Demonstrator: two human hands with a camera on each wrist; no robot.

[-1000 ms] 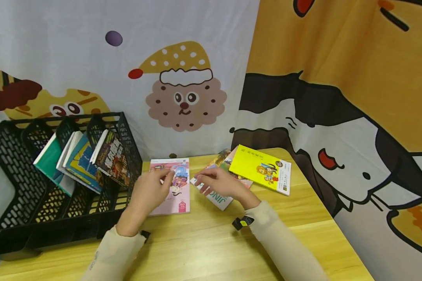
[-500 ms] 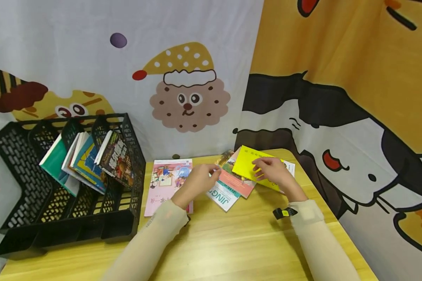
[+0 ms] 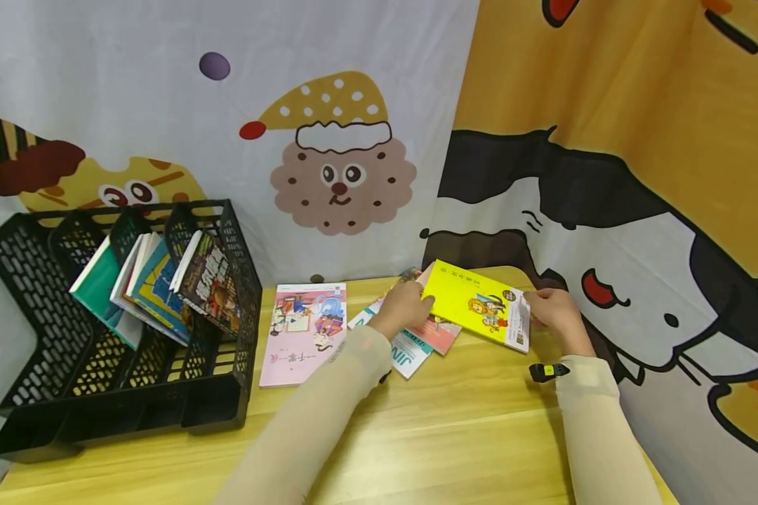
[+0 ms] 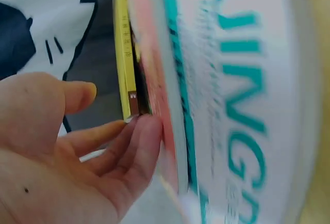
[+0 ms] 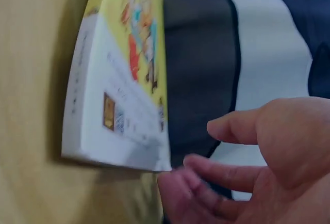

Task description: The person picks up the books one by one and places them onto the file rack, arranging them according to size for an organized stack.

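Observation:
A yellow book (image 3: 474,301) with a cartoon cover and a white end lies on top of a pink book (image 3: 439,333) and a white-and-teal book marked JING (image 4: 242,100). My left hand (image 3: 404,308) is at the yellow book's left end; in the left wrist view its fingertips are right at that book's lower corner, with the thumb held apart. On the opposite end, my right hand (image 3: 556,312) has its fingertips beside the white corner. In the right wrist view the right thumb (image 5: 232,128) stands away from the cover.
Another pink book (image 3: 303,337) lies flat left of the pile. A black desk rack (image 3: 126,393) with several upright leaning books stands on the left of the wooden table (image 3: 442,435). Printed curtains (image 3: 354,259) hang along the table's back and right side.
Both hands have moved right. The left hand went from above the left pink book to the yellow book's left end; the right hand crossed over the yellow book to its right end.

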